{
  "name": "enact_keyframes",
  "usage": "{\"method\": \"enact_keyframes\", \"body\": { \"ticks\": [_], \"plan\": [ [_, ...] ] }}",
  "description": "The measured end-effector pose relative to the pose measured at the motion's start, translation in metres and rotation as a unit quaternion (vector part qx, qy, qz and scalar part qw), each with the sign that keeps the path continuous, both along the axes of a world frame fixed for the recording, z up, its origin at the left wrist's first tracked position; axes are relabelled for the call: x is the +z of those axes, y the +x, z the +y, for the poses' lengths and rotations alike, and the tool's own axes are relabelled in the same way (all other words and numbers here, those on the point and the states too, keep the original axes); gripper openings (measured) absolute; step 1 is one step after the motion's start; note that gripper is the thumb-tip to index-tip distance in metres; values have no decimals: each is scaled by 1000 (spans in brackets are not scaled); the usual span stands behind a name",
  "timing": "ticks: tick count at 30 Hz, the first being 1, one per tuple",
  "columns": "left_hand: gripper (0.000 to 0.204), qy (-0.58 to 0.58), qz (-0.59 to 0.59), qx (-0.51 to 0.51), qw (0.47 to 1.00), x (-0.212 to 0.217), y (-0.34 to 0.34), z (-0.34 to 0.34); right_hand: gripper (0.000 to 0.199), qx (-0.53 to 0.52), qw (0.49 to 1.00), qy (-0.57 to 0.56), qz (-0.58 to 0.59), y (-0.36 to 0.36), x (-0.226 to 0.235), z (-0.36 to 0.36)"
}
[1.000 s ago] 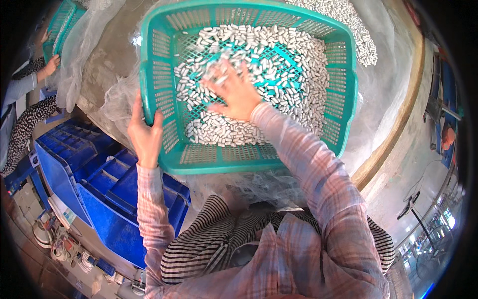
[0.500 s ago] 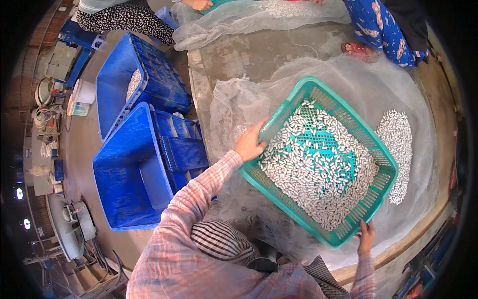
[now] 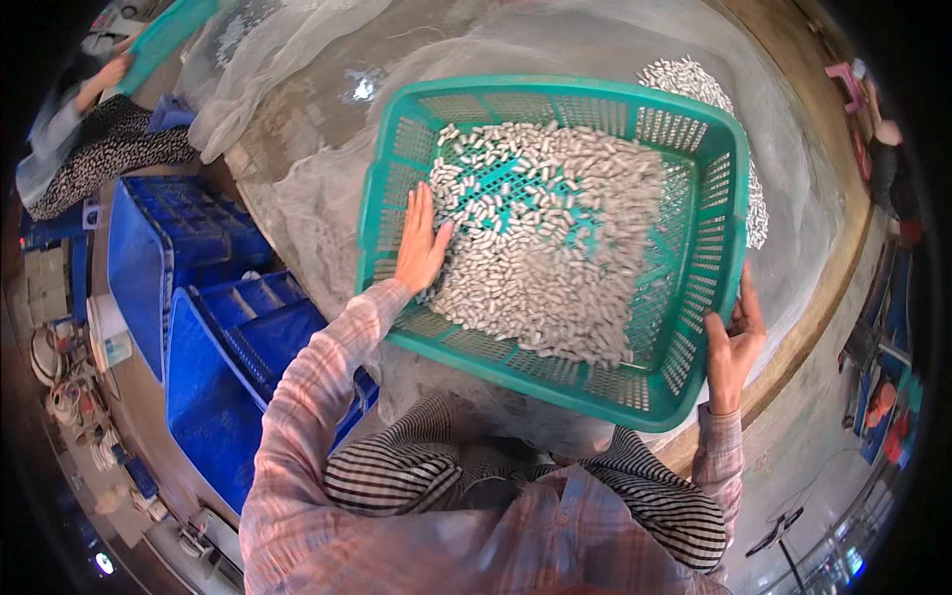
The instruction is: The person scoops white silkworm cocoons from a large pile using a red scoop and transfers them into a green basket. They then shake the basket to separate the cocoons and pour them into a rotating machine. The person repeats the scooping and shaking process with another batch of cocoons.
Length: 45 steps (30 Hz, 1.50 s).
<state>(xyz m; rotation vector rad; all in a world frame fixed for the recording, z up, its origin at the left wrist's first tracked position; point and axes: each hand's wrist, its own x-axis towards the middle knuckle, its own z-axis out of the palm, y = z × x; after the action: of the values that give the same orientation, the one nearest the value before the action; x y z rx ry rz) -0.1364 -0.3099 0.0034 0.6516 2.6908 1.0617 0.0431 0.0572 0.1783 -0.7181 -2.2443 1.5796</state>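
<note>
Now, watching remotely, I see the left hand [image 3: 420, 253] moved off the green basket [image 3: 555, 92] rim, lying open inside its left end, grasping nothing I can make out. White pieces [image 3: 506, 297] have left the right wall bare; I judge they're being shifted. The right hand [image 3: 732, 349] clasps the right rim. I count one basket between the hands, above the net [image 3: 803, 149], two blue bins [image 3: 213, 426], pieces beyond counting.

Green basket [image 3: 706, 243] brightly lit, pellets [image 3: 613, 260] motion-blurred right of its centre, glare [image 3: 363, 87] beside its upper-left corner, dark fisheye vignetting around.
</note>
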Motion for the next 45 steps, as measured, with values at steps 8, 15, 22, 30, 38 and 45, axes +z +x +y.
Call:
{"method": "enact_keyframes", "body": {
  "ticks": [8, 15, 22, 30, 38, 45],
  "plan": [
    [74, 22, 142, -116, 983, 21, 15, 210, 62, -34, 997, -23, -64, 5, -17, -11],
    [66, -3, 26, -542, 840, 42, 96, 158, 73, -74, 994, -84, -18, -7, -15, -1],
    [56, -264, 82, -416, 866, 9, -24, 50, 81, -104, 984, -136, -46, -6, -15, 2],
    [47, 40, 162, -89, 982, 2, -6, 238, 84, -101, 985, -126, -58, -19, -13, 4],
    [55, -55, 37, -560, 826, 14, 81, 131, 85, -99, 987, -115, -58, -21, -5, 5],
    [52, -148, 86, -144, 975, -11, -39, 66, 84, -87, 985, -142, -47, -18, -7, 8]
  ]
}}
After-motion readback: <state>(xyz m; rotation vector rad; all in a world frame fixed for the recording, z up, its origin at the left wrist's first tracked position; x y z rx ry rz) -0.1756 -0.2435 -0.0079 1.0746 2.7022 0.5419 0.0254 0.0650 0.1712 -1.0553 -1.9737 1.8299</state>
